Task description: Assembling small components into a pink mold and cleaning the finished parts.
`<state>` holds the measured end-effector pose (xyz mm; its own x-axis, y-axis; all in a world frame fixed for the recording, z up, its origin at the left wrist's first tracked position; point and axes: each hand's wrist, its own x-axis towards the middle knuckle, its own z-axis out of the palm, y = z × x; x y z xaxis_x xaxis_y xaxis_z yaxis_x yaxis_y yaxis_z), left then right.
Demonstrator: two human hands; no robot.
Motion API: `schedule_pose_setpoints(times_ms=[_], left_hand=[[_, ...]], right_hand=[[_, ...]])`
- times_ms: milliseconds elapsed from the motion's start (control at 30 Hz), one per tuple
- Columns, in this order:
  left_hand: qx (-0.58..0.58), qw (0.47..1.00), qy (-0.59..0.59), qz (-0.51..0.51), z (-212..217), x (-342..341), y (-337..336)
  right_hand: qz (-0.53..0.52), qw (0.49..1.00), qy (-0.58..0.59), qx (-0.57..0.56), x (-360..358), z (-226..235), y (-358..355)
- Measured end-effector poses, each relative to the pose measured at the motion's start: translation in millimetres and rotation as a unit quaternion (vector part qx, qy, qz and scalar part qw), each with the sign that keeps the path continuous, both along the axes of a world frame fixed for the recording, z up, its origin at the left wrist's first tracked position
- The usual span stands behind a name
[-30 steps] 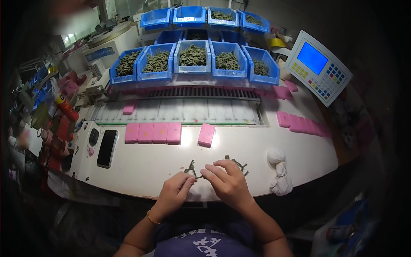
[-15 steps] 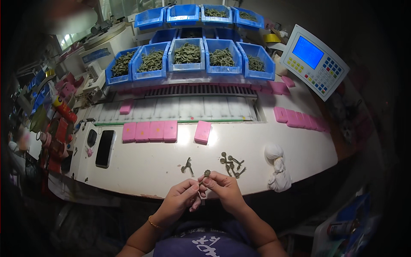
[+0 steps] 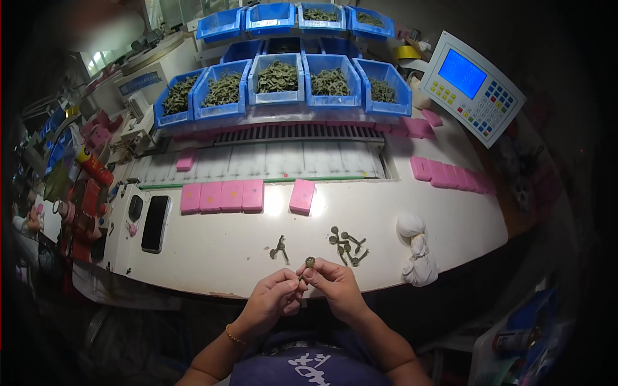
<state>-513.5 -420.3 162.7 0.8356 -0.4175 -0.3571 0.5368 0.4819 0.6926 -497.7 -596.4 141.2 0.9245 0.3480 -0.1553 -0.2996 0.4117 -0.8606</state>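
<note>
My left hand (image 3: 273, 301) and my right hand (image 3: 336, 288) meet at the near edge of the white worktable (image 3: 212, 251). Together their fingertips pinch one small dark metal part (image 3: 309, 263) with a round ring end that sticks up between them. Just beyond the hands, a couple of similar parts (image 3: 279, 248) lie on the table, and a small pile of several more parts (image 3: 346, 245) lies to the right of them.
A row of pink blocks (image 3: 222, 196) and a single pink block (image 3: 302, 196) lie mid-table, more pink blocks (image 3: 447, 174) at right. Blue bins (image 3: 277, 80) of dark parts stand behind a slotted conveyor (image 3: 270, 161). A control panel (image 3: 473, 87), white cloth bundle (image 3: 416, 251) and black phone (image 3: 155, 223) are nearby.
Both hands pulled back from the table surface toward my body and came together, lifting one small metal part off the table; the view shifted slightly.
</note>
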Motion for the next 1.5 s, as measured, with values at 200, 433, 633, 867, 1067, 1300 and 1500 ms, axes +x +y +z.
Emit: schedule_pose_setpoints(times_ms=[200,433,633,867,1067,1300,1500], left_hand=[[0.01,0.999,-0.05,-0.019,-13,0,7],[0.521,0.756,-0.361,0.163,-13,-2,-12],[0.534,0.731,-0.424,0.014,-16,-31,24],[0.651,0.603,-0.455,0.071,-66,-53,42],[0.707,0.562,-0.426,0.049,-70,-58,40],[0.505,0.809,-0.294,-0.068,-51,-50,50],[0.191,0.977,-0.089,-0.03,-27,-15,24]], right_hand=[[-0.096,0.922,-0.264,-0.265,-2,7,2],[-0.187,0.826,-0.364,-0.388,-10,19,11],[-0.128,0.932,-0.153,-0.304,2,11,-1],[-0.172,0.791,-0.282,-0.514,31,-7,0],[-0.135,0.691,-0.394,-0.591,26,-4,28],[-0.163,0.646,-0.398,-0.63,30,-21,32],[-0.073,0.99,-0.051,-0.113,8,-7,18]])
